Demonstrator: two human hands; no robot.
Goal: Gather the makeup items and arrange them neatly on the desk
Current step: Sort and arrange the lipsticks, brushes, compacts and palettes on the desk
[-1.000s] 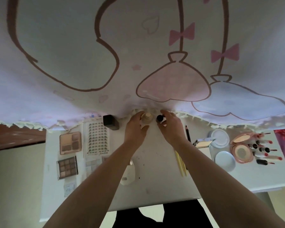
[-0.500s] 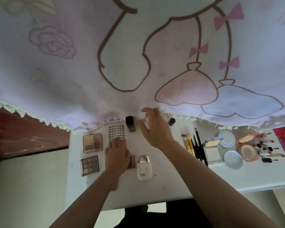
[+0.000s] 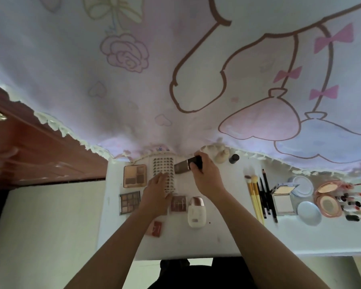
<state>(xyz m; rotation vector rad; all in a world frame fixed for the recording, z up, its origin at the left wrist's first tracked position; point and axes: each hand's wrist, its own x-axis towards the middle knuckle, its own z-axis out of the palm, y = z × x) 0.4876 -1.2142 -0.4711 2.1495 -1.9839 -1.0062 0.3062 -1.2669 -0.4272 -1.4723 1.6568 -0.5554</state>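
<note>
Head view: right hand (image 3: 206, 178) curled round dark bottle (image 3: 184, 167), held tilted over back of desk (image 3: 217, 238); left hand (image 3: 156, 191) flat, fingers straight, on dotted sheet (image 3: 164, 164) just beside it. Two palettes (image 3: 134, 176) left of that hand; two small bottles (image 3: 222, 157) beyond right hand; perhaps three brushes (image 3: 252, 192), blurred.

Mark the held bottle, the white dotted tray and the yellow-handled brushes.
dark bottle (image 3: 182, 169): head view, its body, left of the cap.
white dotted tray (image 3: 164, 165): head view, its upper rows.
yellow-handled brushes (image 3: 255, 200): head view, a handle.
</note>
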